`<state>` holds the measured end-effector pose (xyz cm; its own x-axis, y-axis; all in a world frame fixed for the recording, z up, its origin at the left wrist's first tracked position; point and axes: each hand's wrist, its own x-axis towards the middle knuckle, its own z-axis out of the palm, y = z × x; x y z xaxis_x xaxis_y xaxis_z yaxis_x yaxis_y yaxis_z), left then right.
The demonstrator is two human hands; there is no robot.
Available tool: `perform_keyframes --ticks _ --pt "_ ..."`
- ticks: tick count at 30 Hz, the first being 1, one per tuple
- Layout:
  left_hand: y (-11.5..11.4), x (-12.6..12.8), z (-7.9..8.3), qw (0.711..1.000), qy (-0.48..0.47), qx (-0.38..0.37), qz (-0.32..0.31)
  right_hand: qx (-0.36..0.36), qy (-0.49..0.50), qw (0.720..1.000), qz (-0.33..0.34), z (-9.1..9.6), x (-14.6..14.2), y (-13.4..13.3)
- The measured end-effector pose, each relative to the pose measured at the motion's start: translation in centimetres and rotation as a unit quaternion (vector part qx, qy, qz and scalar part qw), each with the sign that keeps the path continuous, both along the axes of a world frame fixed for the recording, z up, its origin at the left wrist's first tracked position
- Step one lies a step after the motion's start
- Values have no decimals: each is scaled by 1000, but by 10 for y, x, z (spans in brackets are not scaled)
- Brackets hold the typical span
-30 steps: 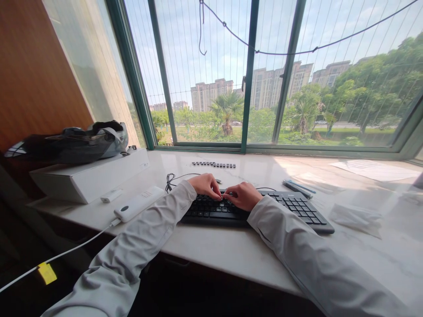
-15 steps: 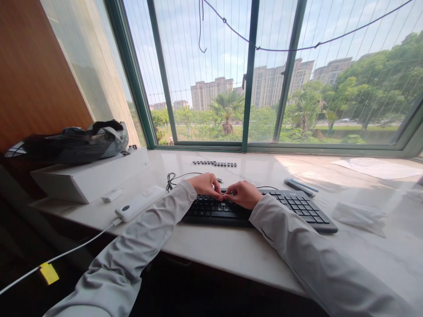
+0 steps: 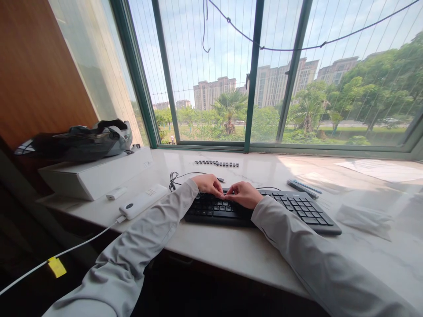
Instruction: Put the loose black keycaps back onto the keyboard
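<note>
"Everything had slid a little to the right in the view since the earlier frame, left hand (image 3: 209, 183) and right hand (image 3: 246, 194) together with the keyboard (image 3: 228, 215)."

"What lay around them, biggest first?"

"Beyond the hands rose the window (image 3: 254, 75), and beneath them spread the pale tabletop (image 3: 205, 242). Left of the hands sat a white box (image 3: 99, 174) with a dark bundle (image 3: 82, 141) on top."

"And the keyboard?"

"Directly under both hands, its number pad reaching out past the right one. Farther right was a crumpled plastic bag (image 3: 363, 220); to the left, near the left forearm, lay a white device (image 3: 143, 201) with its cable plugged in."

"How were the hands set?"

"Thumbs and fingers were drawn in close, the tips meeting over the middle of the keys. I couldn't tell whether they pinched anything; it was too small to see."

"Anything tinier?"

"Just past the hands, toward the window, small dark pieces (image 3: 216, 163) stood in a line."
</note>
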<state>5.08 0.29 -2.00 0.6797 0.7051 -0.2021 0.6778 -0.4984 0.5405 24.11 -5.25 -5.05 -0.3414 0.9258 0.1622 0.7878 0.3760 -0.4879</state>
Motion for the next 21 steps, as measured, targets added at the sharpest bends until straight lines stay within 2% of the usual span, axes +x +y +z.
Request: perform_keyframes --ticks 8,15,21 --pt "2 11 6 997 72 33 15 -14 -5 1000 -27 1 -3 0" --pt "-1 13 11 996 67 50 -20 -17 -9 999 -39 -1 -6 1" --pt "-1 13 11 994 92 65 -12 -14 -14 999 -50 -2 -8 0"
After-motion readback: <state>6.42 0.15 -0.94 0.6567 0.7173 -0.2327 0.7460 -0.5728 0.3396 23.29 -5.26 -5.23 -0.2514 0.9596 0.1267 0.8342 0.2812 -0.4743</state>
